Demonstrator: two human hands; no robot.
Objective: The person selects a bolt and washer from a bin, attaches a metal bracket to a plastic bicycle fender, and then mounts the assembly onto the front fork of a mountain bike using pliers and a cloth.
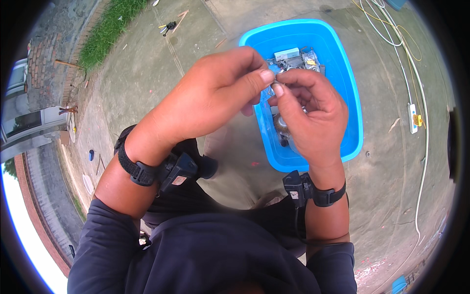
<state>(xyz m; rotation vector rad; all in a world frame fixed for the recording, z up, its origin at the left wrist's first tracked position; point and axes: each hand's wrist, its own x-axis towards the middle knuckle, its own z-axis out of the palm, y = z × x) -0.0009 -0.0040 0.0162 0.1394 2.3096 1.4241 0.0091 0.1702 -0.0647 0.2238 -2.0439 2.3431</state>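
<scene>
Both hands are up in front of me over the concrete ground [147,93]. My left hand [210,95] has thumb and forefinger pinched together on a tiny metal part [272,84], and my right hand [313,117] meets it from the other side, thumb tip pressed right against the same spot, the other fingers curled in. The part is so small between the fingertips that I can't tell what kind of piece it is, just something thin and silvery.

Right under my right hand sits the blue plastic tub [350,98], on the ground. In its far end is a heap of small hardware [293,60]: little clear bags, a pale box, bits of metal. A round greyish thing lies lower in the tub, mostly hidden behind my right hand.

I've got black wrist straps [139,171] with small black units on both wrists, dark sleeves pushed up.

Off to the right a white cable [421,147] runs along the ground with a power strip [412,116] on it. Far left there's a strip of grass [105,32] along a brick edge.
</scene>
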